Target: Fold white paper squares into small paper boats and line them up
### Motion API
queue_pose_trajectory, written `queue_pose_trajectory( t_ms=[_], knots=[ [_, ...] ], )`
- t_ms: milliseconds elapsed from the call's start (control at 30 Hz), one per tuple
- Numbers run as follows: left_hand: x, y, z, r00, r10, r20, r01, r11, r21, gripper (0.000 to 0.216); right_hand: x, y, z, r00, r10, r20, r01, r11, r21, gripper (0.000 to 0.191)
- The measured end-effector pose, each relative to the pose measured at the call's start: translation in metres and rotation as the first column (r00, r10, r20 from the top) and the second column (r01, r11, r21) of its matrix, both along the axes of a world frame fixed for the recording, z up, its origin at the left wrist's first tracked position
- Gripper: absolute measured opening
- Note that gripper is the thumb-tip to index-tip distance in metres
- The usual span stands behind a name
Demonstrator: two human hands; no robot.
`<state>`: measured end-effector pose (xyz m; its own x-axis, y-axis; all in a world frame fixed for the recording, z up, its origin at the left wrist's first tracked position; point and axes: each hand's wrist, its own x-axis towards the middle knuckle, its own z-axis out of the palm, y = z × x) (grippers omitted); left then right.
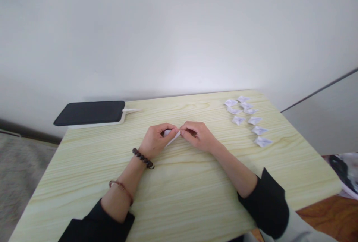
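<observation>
Between my hands, just above the middle of the table, is a small folded piece of white paper (171,140). My left hand (159,137) pinches it between thumb and forefinger and hides part of it. At the paper's right tip, my right hand (199,135) closes its thumb and fingertips on it. The fingertips of both hands nearly meet there. Off to the right lie several small folded white paper pieces (238,120) with pointed ends, set in two loose rows.
A pale wood-grain table (173,197) stands against a white wall (179,33). At its back left lies a black-topped slab (91,112) on a white base, with a white cable plug (131,110) at its right end. Wooden floor (332,216) shows at lower right.
</observation>
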<state>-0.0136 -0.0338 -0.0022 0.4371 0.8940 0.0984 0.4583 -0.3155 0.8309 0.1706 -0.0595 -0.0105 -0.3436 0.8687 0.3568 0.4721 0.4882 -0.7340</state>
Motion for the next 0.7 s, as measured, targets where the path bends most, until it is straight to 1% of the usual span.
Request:
queue_pose_trajectory(
  t_ms=[200, 400, 467, 533, 633, 700],
  knots=[
    [-0.0004, 0.0010, 0.0008, 1.000, 0.012, 0.017, -0.012, 0.999, -0.031, 0.033, 0.0046, 0.0011, 0.0020, 0.997, 0.076, -0.027, -0.077, 0.996, -0.040, 0.017],
    [-0.0009, 0.0009, 0.0000, 1.000, -0.014, -0.002, 0.014, 0.999, -0.041, 0.033, 0.0011, 0.0007, 0.0012, 1.000, 0.027, 0.006, -0.027, 1.000, 0.001, 0.017],
    [-0.0009, 0.0008, -0.0019, 1.000, -0.004, 0.029, 0.006, 0.998, -0.064, 0.033, 0.0004, 0.0012, 0.0002, 1.000, -0.010, -0.010, 0.010, 1.000, 0.015, 0.016],
    [-0.0002, 0.0007, -0.0036, 0.991, 0.023, 0.134, -0.009, 0.995, -0.100, 0.033, 0.0008, 0.0021, -0.0005, 0.995, -0.096, -0.034, 0.097, 0.995, 0.033, 0.017],
    [0.0016, 0.0011, -0.0048, 0.955, 0.069, 0.290, -0.023, 0.987, -0.160, 0.040, 0.0028, 0.0037, -0.0009, 0.970, -0.233, -0.073, 0.237, 0.970, 0.051, 0.018],
    [0.0023, 0.0020, -0.0057, 0.940, 0.099, 0.325, -0.039, 0.982, -0.184, 0.042, 0.0038, 0.0043, -0.0013, 0.962, -0.263, -0.076, 0.267, 0.962, 0.051, 0.018]
  ],
)
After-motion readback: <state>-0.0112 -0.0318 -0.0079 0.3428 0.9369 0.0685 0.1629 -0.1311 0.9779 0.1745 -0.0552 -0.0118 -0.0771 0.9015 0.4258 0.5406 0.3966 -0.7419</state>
